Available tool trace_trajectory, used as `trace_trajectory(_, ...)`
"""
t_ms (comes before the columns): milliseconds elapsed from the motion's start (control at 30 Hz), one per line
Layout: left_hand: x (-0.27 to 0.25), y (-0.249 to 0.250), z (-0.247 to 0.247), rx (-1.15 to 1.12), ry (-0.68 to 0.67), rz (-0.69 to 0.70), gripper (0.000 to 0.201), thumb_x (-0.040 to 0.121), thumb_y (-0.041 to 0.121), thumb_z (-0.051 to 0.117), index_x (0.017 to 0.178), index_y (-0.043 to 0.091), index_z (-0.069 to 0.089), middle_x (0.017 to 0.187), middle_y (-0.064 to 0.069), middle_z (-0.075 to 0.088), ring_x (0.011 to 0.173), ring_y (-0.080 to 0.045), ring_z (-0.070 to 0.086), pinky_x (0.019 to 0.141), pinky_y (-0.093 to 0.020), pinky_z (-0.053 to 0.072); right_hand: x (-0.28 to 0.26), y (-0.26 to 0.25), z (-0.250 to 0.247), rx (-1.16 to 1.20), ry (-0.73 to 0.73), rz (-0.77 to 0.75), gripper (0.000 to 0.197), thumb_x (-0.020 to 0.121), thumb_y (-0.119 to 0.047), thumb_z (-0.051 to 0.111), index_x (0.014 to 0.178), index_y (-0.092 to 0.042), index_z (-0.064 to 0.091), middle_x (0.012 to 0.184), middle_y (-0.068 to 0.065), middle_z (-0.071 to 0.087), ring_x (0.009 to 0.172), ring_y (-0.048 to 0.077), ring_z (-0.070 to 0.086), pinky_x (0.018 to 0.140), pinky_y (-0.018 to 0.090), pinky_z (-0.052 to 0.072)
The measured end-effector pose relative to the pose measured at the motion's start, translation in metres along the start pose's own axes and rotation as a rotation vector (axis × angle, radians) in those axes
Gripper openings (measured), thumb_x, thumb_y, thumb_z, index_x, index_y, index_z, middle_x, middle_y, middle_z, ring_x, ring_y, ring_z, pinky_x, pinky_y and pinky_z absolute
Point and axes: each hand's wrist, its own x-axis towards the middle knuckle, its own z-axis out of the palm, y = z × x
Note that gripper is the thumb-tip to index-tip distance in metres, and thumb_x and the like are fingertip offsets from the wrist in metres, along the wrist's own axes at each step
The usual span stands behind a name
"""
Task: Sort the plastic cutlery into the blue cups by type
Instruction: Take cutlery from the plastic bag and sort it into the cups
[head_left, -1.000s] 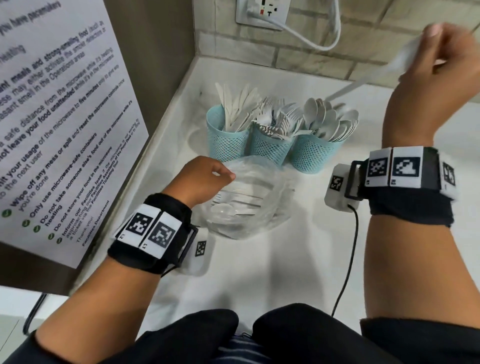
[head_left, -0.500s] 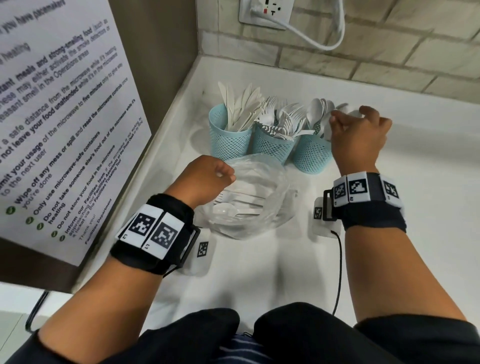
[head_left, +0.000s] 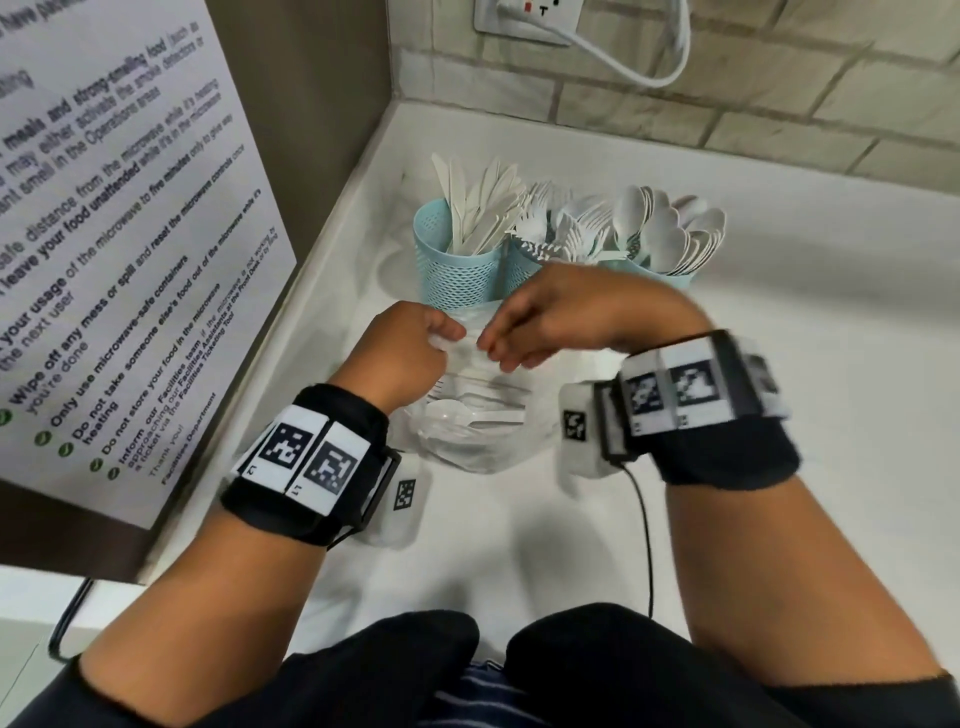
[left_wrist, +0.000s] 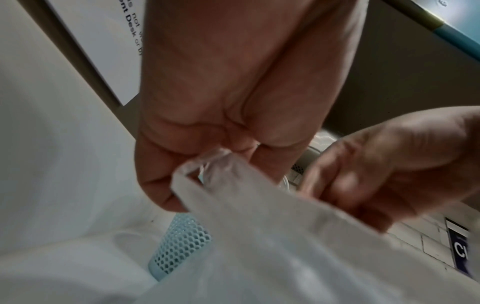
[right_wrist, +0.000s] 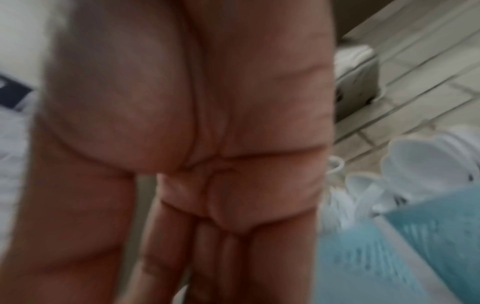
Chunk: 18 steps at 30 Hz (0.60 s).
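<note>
Three blue mesh cups stand in a row at the back: the knife cup (head_left: 457, 270), the fork cup (head_left: 522, 260) and the spoon cup (head_left: 670, 278). In front of them lies a clear plastic bag (head_left: 478, 426) with a few white cutlery pieces (head_left: 467, 410) inside. My left hand (head_left: 447, 338) pinches the bag's rim (left_wrist: 221, 162) and holds it up. My right hand (head_left: 498, 348) hovers at the bag's mouth with its fingers (right_wrist: 182, 257) stretched out and nothing in them. The right wrist view is blurred.
A brown panel with a printed notice (head_left: 130, 234) walls off the left side. Behind the cups is a tiled wall with a socket and white cable (head_left: 623, 62). A black wire (head_left: 644, 530) runs over the white counter (head_left: 805, 364) from the right wrist.
My right hand, which held a white piece up high, went down to the spoon cup, let it go, and has come back left to the bag. The left hand kept its hold.
</note>
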Motion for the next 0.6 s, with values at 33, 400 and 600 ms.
trace_trajectory(33, 0.0, 0.001, 0.0, 0.003, 0.007, 0.004, 0.035, 0.086, -0.004, 0.049, 0.112, 0.014, 0.065, 0.12, 0.0, 0.063, 0.11, -0.014, 0.056, 0.085, -0.014, 0.034, 0.012, 0.002, 0.011, -0.155, -0.026, 0.042, 0.024, 0.083, -0.007, 0.064, 0.105, -0.013, 0.069, 0.089, 0.001, 0.069, 0.084, 0.015, 0.065, 0.08, 0.025, 0.053)
trace_trajectory(400, -0.002, -0.003, -0.003, -0.023, 0.046, 0.049, 0.035, 0.087, -0.004, 0.049, 0.107, 0.016, 0.068, 0.117, 0.001, 0.065, 0.098, -0.004, 0.052, 0.084, -0.012, 0.035, 0.056, 0.042, 0.065, -0.55, 0.152, 0.13, 0.047, 0.086, -0.035, 0.062, 0.122, -0.007, 0.053, 0.125, 0.011, 0.056, 0.117, 0.027, 0.051, 0.092, 0.033, 0.042)
trace_trajectory(600, -0.003, -0.002, -0.005, -0.032, 0.067, 0.057, 0.034, 0.087, -0.004, 0.048, 0.107, 0.015, 0.069, 0.114, 0.001, 0.066, 0.095, -0.003, 0.052, 0.08, -0.007, 0.033, 0.054, 0.047, 0.066, -0.581, 0.209, 0.095, 0.036, 0.086, -0.028, 0.063, 0.117, -0.01, 0.056, 0.122, 0.009, 0.057, 0.115, 0.026, 0.051, 0.087, 0.032, 0.043)
